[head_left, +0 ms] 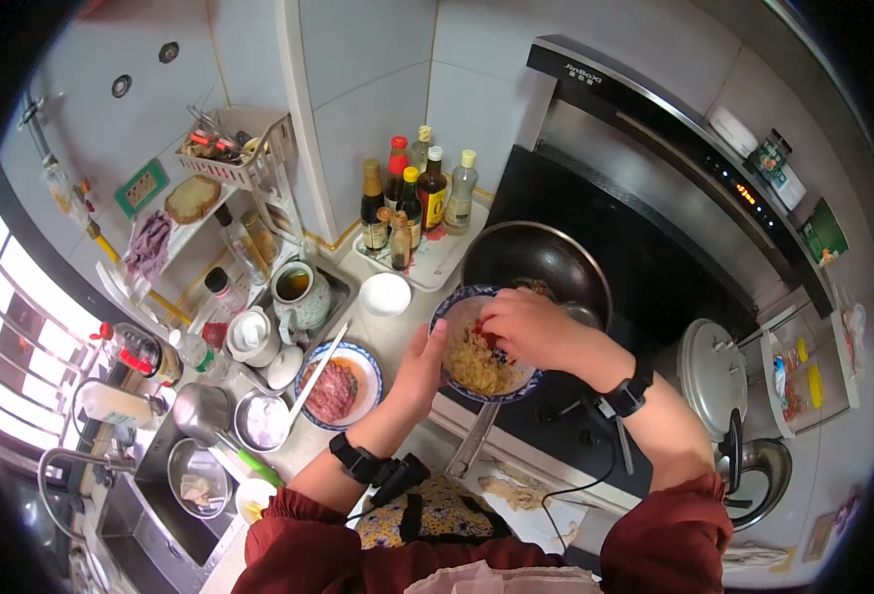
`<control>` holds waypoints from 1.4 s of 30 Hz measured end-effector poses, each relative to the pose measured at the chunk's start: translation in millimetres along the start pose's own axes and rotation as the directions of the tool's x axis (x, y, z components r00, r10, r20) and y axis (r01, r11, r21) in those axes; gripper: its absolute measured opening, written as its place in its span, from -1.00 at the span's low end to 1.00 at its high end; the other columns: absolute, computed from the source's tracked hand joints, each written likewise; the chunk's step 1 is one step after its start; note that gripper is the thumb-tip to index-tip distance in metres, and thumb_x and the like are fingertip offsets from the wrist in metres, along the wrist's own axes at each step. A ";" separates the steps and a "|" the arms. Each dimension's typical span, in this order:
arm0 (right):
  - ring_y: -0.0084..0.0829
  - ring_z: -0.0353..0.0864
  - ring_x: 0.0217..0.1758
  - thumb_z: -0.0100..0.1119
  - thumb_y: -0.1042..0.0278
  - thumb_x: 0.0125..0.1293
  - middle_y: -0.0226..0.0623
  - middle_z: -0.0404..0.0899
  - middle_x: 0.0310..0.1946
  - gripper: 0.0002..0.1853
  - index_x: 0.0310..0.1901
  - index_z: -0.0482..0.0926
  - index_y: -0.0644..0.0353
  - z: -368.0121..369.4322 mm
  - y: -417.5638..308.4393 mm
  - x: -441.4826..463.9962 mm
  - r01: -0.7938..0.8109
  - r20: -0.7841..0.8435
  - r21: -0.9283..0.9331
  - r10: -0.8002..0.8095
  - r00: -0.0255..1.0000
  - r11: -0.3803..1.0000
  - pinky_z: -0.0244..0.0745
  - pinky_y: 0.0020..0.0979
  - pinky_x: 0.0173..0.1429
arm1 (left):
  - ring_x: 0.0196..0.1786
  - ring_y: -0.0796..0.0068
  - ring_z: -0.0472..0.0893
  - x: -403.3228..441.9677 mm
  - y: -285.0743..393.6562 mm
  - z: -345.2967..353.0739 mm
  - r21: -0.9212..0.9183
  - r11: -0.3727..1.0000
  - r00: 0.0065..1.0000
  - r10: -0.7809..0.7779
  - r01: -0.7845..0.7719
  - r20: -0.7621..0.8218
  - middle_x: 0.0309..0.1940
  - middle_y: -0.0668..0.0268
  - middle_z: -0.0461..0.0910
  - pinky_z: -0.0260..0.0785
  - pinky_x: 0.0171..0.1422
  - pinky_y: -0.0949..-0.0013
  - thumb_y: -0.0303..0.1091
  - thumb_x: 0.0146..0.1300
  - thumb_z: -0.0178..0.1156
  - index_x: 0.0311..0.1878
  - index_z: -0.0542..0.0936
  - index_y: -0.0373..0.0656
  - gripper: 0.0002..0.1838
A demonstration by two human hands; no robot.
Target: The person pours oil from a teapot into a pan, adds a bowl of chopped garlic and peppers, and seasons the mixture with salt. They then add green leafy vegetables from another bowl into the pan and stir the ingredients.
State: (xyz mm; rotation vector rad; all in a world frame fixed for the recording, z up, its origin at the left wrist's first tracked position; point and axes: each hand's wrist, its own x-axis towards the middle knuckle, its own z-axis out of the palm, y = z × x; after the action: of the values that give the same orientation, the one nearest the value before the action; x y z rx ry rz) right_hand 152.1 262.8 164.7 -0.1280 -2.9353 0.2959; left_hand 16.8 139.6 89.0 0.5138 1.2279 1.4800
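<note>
My left hand (422, 366) grips the left side of a blue-and-white bowl (460, 300), thumb at its rim. Pale chopped pieces (481, 368), resembling minced garlic, lie in the bowl with some red bits like chopped chili (478, 329). My right hand (528, 325) reaches over the bowl with fingers pinched together at the red bits; the fingertips are partly hidden. Just behind the bowl, a dark wok (536, 243) sits on the stove, some food in it partly covered by my right hand. The wok's handle (474, 441) points toward me.
A plate of raw minced meat (331, 393) with white chopsticks (320, 368) across it stands left, near a small white bowl (385, 295). Several sauce bottles (432, 193) fill a tray behind. The sink (150, 505) is far left, a pressure cooker (711, 371) right.
</note>
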 end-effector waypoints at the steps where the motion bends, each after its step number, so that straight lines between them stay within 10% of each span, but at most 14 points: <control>1: -0.30 0.39 -0.14 0.18 0.48 -0.14 -0.34 0.46 -0.29 -0.80 -0.37 0.54 0.19 5.7 1.3 0.2 0.018 0.005 -0.013 -0.018 1.000 1.000 0.31 -0.33 -0.04 | -0.15 0.50 0.43 -1.8 1.0 1.2 0.001 1.000 1.000 0.003 -0.003 0.002 -0.11 0.24 0.40 0.35 -0.33 0.53 0.14 0.22 -0.13 0.08 0.25 -0.21 -0.40; 19: -0.48 0.37 -0.19 0.06 0.42 -0.12 -0.47 0.44 -0.44 -0.93 -0.62 0.56 0.08 17.8 12.2 6.7 0.207 0.117 -0.385 -0.174 0.978 0.899 0.29 -0.45 -0.15 | -0.24 0.53 0.48 -8.5 8.1 6.9 0.009 0.999 0.999 0.048 -0.048 0.013 -0.19 0.28 0.42 0.40 -0.35 0.52 0.13 0.23 -0.14 0.02 0.29 -0.18 -0.45; 21: -0.48 0.36 -0.18 0.06 0.41 -0.12 -0.46 0.44 -0.45 -0.92 -0.61 0.56 0.09 13.5 19.0 8.6 0.202 0.114 -0.434 -0.169 0.979 0.878 0.29 -0.45 -0.15 | -0.02 0.44 0.44 -0.3 10.6 4.9 0.059 0.998 1.000 -0.003 0.003 0.015 -0.02 0.25 0.39 0.41 -0.13 0.35 0.13 0.23 -0.14 0.13 0.22 -0.18 -0.40; 28: -0.31 0.42 -0.20 0.04 0.45 -0.06 -0.31 0.43 -0.42 -0.91 -0.50 0.54 0.18 7.6 71.5 -0.1 -0.185 -0.025 -0.548 0.205 0.978 0.816 0.35 -0.34 -0.09 | -0.46 0.55 0.44 21.0 5.5 -0.5 0.116 0.987 0.989 0.120 -0.110 -0.083 -0.36 0.25 0.42 0.32 -0.53 0.54 0.18 0.21 -0.15 -0.09 0.31 -0.25 -0.42; 30: -0.28 0.43 -0.20 0.03 0.50 -0.07 -0.31 0.45 -0.38 -0.88 -0.45 0.54 0.18 1.9 59.7 -7.0 -0.200 -0.178 -0.251 0.158 0.971 0.947 0.34 -0.34 -0.09 | -0.50 0.55 0.41 16.6 6.9 0.0 0.188 0.978 0.985 0.113 -0.087 -0.133 -0.38 0.26 0.41 0.28 -0.56 0.55 0.17 0.21 -0.15 -0.12 0.32 -0.25 -0.43; 32: -0.24 0.41 -0.19 0.01 0.54 -0.08 -0.31 0.46 -0.34 -0.87 -0.46 0.54 0.19 -0.2 36.7 -2.2 -0.156 -0.125 -0.068 0.147 0.981 0.985 0.34 -0.34 -0.08 | -0.49 0.55 0.42 15.2 5.2 -0.3 0.162 0.983 0.988 0.102 -0.082 -0.116 -0.39 0.26 0.41 0.29 -0.55 0.55 0.17 0.21 -0.14 -0.12 0.32 -0.25 -0.43; 40: -0.43 0.40 -0.16 0.06 0.40 -0.11 -0.40 0.47 -0.40 -0.90 -0.53 0.56 0.15 15.4 21.7 -0.2 0.219 0.242 -0.333 -0.141 0.960 0.917 0.31 -0.43 -0.13 | -0.47 0.58 0.45 9.0 8.1 6.5 0.167 0.982 0.985 0.107 -0.085 -0.132 -0.40 0.27 0.43 0.33 -0.53 0.54 0.17 0.20 -0.11 -0.11 0.33 -0.26 -0.43; 42: -0.44 0.40 -0.16 0.06 0.41 -0.11 -0.41 0.47 -0.40 -0.90 -0.54 0.56 0.15 15.7 21.4 1.0 0.186 0.190 -0.355 -0.124 0.974 0.916 0.31 -0.43 -0.13 | -0.06 0.45 0.43 9.0 11.8 4.8 0.199 0.980 0.996 0.001 0.017 -0.090 -0.02 0.24 0.36 0.38 -0.17 0.34 0.15 0.22 -0.14 0.10 0.23 -0.19 -0.39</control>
State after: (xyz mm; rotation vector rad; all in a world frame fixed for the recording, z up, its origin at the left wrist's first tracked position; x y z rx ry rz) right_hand 149.4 280.8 145.4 0.0836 -3.1057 -0.2918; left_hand 12.6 151.2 98.5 0.5803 1.4573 1.3927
